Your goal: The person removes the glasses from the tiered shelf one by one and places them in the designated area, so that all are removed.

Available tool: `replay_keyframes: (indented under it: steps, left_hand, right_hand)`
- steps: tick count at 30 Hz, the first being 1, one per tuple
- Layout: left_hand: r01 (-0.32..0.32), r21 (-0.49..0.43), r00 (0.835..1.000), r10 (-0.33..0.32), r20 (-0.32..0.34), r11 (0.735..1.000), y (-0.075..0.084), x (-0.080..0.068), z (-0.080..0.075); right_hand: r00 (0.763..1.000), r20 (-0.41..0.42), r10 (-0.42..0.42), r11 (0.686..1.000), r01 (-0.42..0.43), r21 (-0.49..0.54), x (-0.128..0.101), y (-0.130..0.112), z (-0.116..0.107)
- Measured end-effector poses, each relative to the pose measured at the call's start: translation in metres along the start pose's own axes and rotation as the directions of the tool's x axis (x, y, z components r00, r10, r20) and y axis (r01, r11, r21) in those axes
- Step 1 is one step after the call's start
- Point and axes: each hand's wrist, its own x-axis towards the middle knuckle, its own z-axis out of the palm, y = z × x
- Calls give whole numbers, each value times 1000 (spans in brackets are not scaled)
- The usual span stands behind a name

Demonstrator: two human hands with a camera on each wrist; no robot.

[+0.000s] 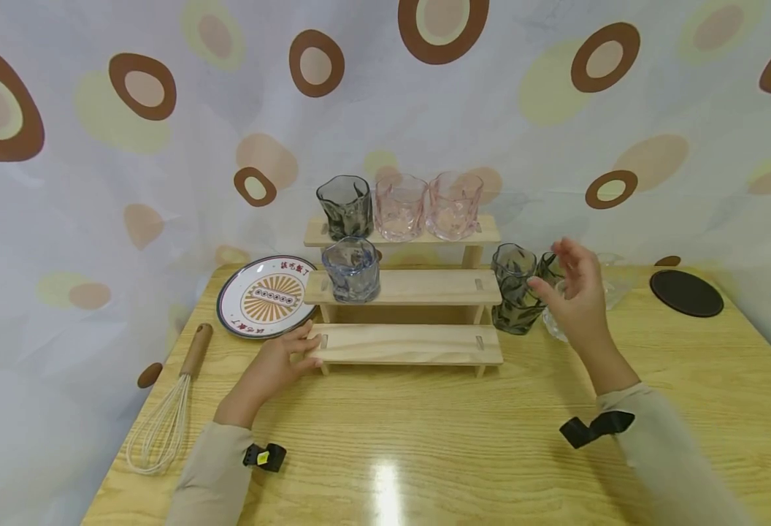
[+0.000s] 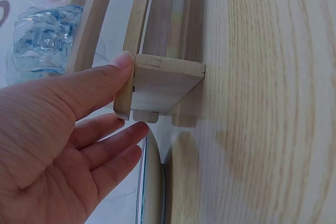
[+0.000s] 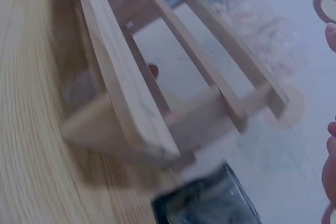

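Observation:
A three-step wooden rack (image 1: 405,343) stands on the table. My left hand (image 1: 283,361) pinches the left end of its lowest step, thumb (image 2: 107,85) on the upper face and fingers at the board's end. On the middle step sits a blue glass (image 1: 351,274). The top step carries a grey glass (image 1: 346,208) and two pink glasses (image 1: 401,212). Beside the rack's right end are grey glasses (image 1: 513,292), seemingly stacked. My right hand (image 1: 576,296) hovers by another grey glass (image 1: 548,267), thumb and fingers apart, partly hiding it; nothing shows in its grasp.
Clear glassware (image 1: 615,281) stands behind my right hand. Farther right lies a dark round coaster (image 1: 685,294). A patterned plate (image 1: 267,296) lies left of the rack, with a wooden-handled whisk (image 1: 175,409) in front of it. A patterned cloth (image 1: 228,109) hangs behind the table.

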Motion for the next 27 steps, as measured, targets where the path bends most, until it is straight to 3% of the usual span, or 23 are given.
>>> replay_keyframes:
  steps: [6, 20, 27]
  left_hand:
    - [2, -11, 1000, -2, 6, 1000, -3, 0, 1]
    - [-12, 6, 1000, 13, -9, 1000, -3, 1, 1]
    - [-22, -1, 1000, 22, -11, 1000, -4, 1, 2]
  right_hand:
    - [987, 161, -9, 997, 20, -68, 8, -3, 47]
    - [954, 298, -32, 999, 21, 41, 24, -13, 139]
    - [934, 350, 77, 996, -85, 6, 29, -8, 171]
